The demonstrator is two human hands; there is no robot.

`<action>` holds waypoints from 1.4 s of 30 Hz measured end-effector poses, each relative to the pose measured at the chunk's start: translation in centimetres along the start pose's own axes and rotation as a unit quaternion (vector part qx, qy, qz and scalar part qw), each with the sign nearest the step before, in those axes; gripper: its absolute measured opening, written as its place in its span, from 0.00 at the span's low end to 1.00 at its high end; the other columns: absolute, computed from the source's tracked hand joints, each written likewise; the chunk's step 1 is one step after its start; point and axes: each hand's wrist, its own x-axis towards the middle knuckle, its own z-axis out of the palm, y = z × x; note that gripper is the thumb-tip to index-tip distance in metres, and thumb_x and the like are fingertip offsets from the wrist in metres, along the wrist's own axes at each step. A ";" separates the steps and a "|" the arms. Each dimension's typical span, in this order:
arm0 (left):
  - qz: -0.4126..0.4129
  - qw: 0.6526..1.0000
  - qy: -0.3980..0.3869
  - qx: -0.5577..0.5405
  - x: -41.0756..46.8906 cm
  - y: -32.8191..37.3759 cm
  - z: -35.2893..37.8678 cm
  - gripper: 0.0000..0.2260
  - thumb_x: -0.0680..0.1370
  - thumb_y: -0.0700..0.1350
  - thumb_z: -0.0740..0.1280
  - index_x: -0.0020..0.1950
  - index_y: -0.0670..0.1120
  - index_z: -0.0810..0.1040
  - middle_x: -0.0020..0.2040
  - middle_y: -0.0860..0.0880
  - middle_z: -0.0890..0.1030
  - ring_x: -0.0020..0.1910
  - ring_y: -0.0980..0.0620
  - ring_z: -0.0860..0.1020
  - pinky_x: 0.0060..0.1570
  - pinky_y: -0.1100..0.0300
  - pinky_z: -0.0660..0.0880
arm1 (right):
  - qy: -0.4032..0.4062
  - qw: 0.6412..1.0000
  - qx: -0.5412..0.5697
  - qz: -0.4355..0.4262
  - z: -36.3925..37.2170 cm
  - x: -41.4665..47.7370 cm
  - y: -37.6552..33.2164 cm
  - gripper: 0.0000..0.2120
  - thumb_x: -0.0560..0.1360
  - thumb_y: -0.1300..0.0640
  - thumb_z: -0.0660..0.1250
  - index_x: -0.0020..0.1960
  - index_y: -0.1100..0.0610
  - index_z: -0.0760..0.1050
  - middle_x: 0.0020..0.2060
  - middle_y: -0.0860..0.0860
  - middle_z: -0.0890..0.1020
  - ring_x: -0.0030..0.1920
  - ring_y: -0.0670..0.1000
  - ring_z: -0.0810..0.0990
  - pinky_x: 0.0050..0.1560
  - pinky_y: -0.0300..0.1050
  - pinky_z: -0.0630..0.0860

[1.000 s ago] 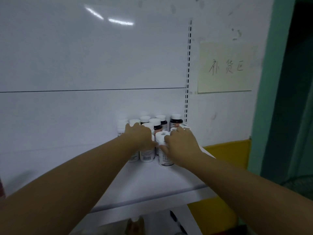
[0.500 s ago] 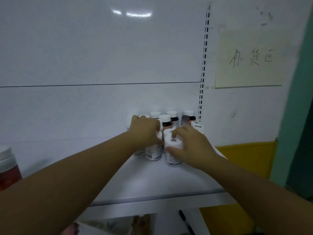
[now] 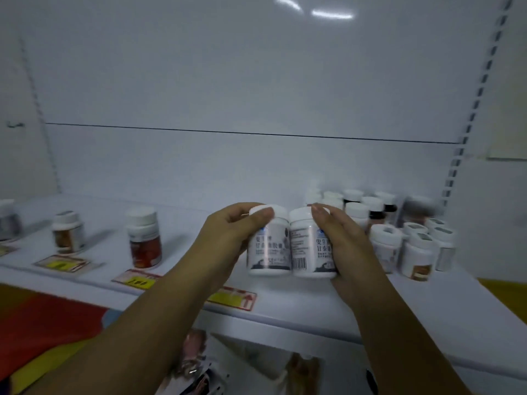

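Two white pill bottles with printed labels are held side by side above the white shelf (image 3: 313,306). My left hand (image 3: 228,238) grips the left bottle (image 3: 269,249), thumb over its cap. My right hand (image 3: 345,246) grips the right bottle (image 3: 303,249), which shows a barcode. The two bottles touch each other. A cluster of several white-capped bottles (image 3: 399,232) stands at the right end of the shelf, behind and right of my right hand.
Further left on the shelf stand a red-brown bottle (image 3: 144,240) and a smaller bottle (image 3: 68,232). Price tags (image 3: 134,280) lie along the shelf's front edge. A slotted upright (image 3: 473,109) runs up the back panel at right. A lower shelf holds blurred items.
Both hands have lifted a bottle each out of the cluster and carried them left and toward me. The camera has swung left, bringing the left bottles and price tags into view.
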 end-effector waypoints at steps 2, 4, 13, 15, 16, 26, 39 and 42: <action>0.004 1.000 0.000 -0.016 -0.9 0.9 -3.0 0.14 0.68 0.47 0.70 0.51 0.44 0.82 0.43 0.48 0.85 0.41 0.52 0.82 0.44 0.58 0.78 | -0.016 1.000 0.001 -0.006 3.0 -0.4 0.4 0.12 0.71 0.49 0.67 0.49 0.55 0.79 0.38 0.50 0.85 0.38 0.49 0.84 0.37 0.45 0.79; 0.009 1.000 0.012 -0.006 -2.0 1.7 -6.2 0.15 0.68 0.48 0.71 0.52 0.44 0.82 0.42 0.48 0.85 0.41 0.52 0.82 0.44 0.58 0.78 | -0.026 1.000 -0.001 -0.004 6.3 -0.8 0.7 0.18 0.66 0.44 0.66 0.49 0.54 0.78 0.38 0.51 0.85 0.37 0.49 0.84 0.37 0.46 0.79; 0.009 0.996 0.084 -0.003 -7.4 4.4 -25.1 0.11 0.72 0.45 0.71 0.53 0.45 0.80 0.44 0.46 0.83 0.41 0.50 0.81 0.44 0.55 0.77 | -0.057 0.998 -0.024 0.026 26.3 -3.8 4.9 0.13 0.75 0.46 0.64 0.50 0.54 0.77 0.41 0.54 0.83 0.41 0.53 0.83 0.39 0.50 0.81; 0.010 0.996 0.085 0.021 -7.7 4.7 -25.5 0.11 0.72 0.46 0.70 0.53 0.47 0.80 0.46 0.46 0.83 0.42 0.50 0.81 0.42 0.55 0.76 | -0.052 0.998 -0.023 0.034 26.8 -3.3 4.8 0.13 0.75 0.45 0.63 0.49 0.53 0.77 0.41 0.54 0.82 0.40 0.54 0.83 0.40 0.52 0.81; 0.009 0.996 0.088 0.031 -7.8 4.9 -25.7 0.11 0.73 0.47 0.70 0.53 0.47 0.80 0.46 0.46 0.83 0.42 0.50 0.81 0.41 0.54 0.77 | -0.053 0.998 -0.021 0.037 27.1 -3.1 4.8 0.13 0.75 0.44 0.63 0.48 0.52 0.77 0.40 0.53 0.82 0.40 0.54 0.82 0.41 0.54 0.81; 0.014 0.994 0.100 0.034 -7.1 5.7 -35.9 0.19 0.66 0.52 0.70 0.54 0.47 0.80 0.44 0.48 0.84 0.41 0.52 0.81 0.43 0.56 0.77 | -0.057 0.997 -0.042 0.037 36.9 -1.5 8.3 0.12 0.76 0.46 0.63 0.53 0.52 0.76 0.39 0.50 0.82 0.40 0.51 0.82 0.38 0.47 0.78; 0.062 0.968 0.200 0.137 -1.5 8.9 -45.9 0.08 0.73 0.44 0.70 0.47 0.41 0.75 0.42 0.46 0.79 0.40 0.50 0.80 0.41 0.57 0.78 | -0.151 0.986 -0.063 -0.010 45.8 6.2 12.5 0.11 0.75 0.47 0.65 0.51 0.52 0.76 0.42 0.51 0.83 0.41 0.49 0.83 0.37 0.42 0.79; 0.074 0.961 0.221 0.148 0.4 9.0 -47.9 0.06 0.73 0.43 0.69 0.45 0.43 0.74 0.43 0.46 0.79 0.43 0.48 0.80 0.42 0.57 0.78 | -0.147 0.981 -0.115 -0.056 46.9 7.8 12.9 0.13 0.73 0.46 0.67 0.53 0.51 0.75 0.44 0.49 0.82 0.44 0.47 0.83 0.38 0.39 0.78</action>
